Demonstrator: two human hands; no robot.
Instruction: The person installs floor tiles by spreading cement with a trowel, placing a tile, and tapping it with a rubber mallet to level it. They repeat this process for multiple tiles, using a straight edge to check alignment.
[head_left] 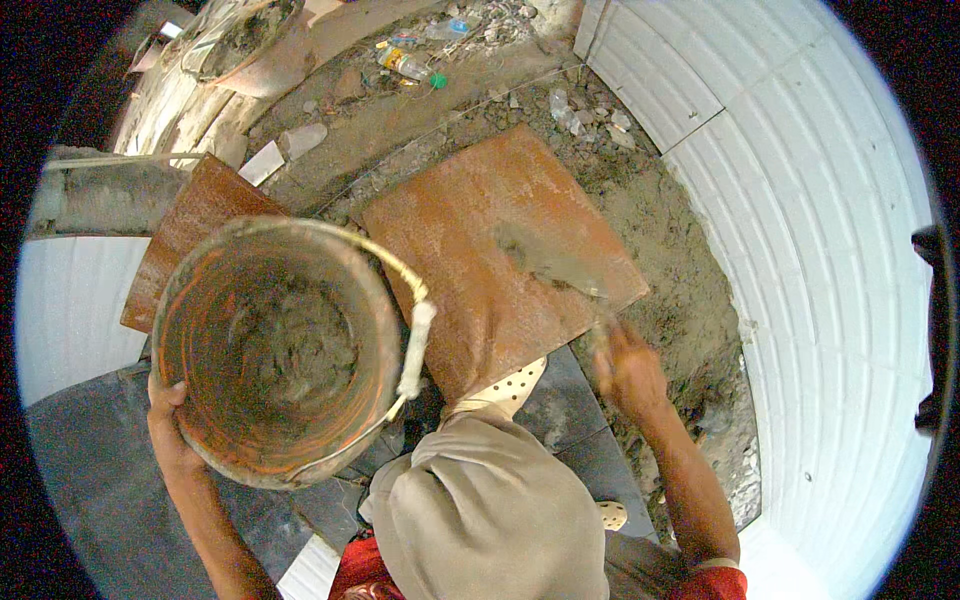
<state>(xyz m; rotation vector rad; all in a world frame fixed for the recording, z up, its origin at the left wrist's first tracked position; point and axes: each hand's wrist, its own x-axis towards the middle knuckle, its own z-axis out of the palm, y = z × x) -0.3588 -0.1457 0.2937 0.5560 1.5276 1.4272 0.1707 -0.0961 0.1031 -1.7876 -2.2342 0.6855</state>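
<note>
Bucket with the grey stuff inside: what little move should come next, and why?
Perhaps the right hand should bring the trowel to the bucket and scoop: the left hand holds the bucket, grey mix shows inside it, and the blurred trowel is seen against the brown tile.

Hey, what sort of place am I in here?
Probably a space under construction or renovation: dark floor tiles lie near rough, sandy grey ground, and the left hand holds a bucket dirtied inside with grey muck.
</note>
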